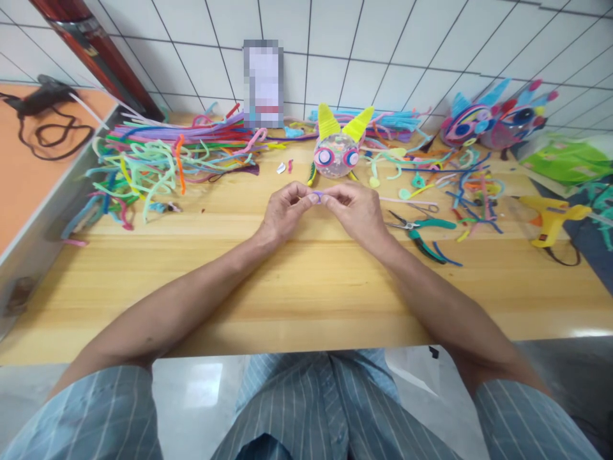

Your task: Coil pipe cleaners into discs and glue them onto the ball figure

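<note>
Both my hands meet over the middle of the wooden table [287, 287]. My left hand [290, 207] pinches one side of a small purple pipe cleaner piece [317, 197], and my right hand [353, 207] pinches its other side. Most of the piece is hidden by the fingertips. Just behind the hands stands a clear round ornament [334, 167] with yellow pipe cleaner ears and pink-and-blue ringed eyes. A pink pipe cleaner [407, 202] lies just right of my right hand.
Green-handled pliers [424, 233] lie at right, near a yellow glue gun [550, 217]. Pipe cleaner bundles [191, 137] fill the back left; loose pieces [474, 191] lie at right. Two more decorated balls [493, 121] sit at the back right. A blurred phone-like object [263, 83] leans against the wall.
</note>
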